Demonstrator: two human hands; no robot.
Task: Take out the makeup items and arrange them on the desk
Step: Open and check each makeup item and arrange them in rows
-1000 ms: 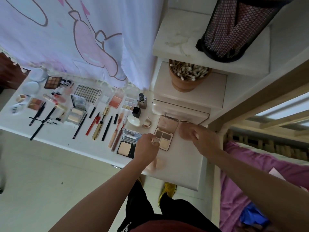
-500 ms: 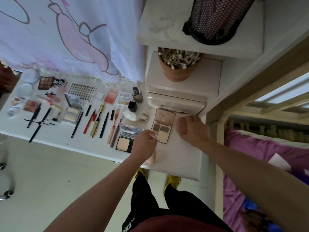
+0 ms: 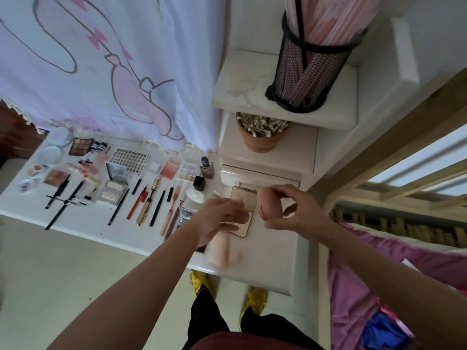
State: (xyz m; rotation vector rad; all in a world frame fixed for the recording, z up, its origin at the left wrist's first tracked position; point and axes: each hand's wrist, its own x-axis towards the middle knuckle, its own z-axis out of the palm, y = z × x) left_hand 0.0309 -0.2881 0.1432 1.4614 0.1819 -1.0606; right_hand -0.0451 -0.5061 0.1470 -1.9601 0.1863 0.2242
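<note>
The right hand (image 3: 295,210) holds a pink egg-shaped makeup sponge (image 3: 269,204) between the thumb and the curled fingers, lifted a little above the white desk (image 3: 267,271) at its right end. Just to the left of the sponge lies an open powder palette (image 3: 241,194), with its lid toward the far side. The left hand (image 3: 219,221) rests over the near part of this palette, with the fingers reaching to the right. They are blurred, so I cannot tell if they pinch something or only touch it. Near the left wrist, close to the near edge of the desk, lie two peach-coloured sponges (image 3: 219,253) beside each other.

To the left, many makeup items are set in rows on the desk: a gold mascara tube (image 3: 149,203), pencils and brushes side by side, and further left some small palettes and jars. A foundation bottle (image 3: 206,168) stands on the far side, near a printed curtain (image 3: 101,59). On the shelves on the far right stand a clay pot of cotton swabs (image 3: 262,133) and, one shelf higher, a black mesh holder (image 3: 308,72).
</note>
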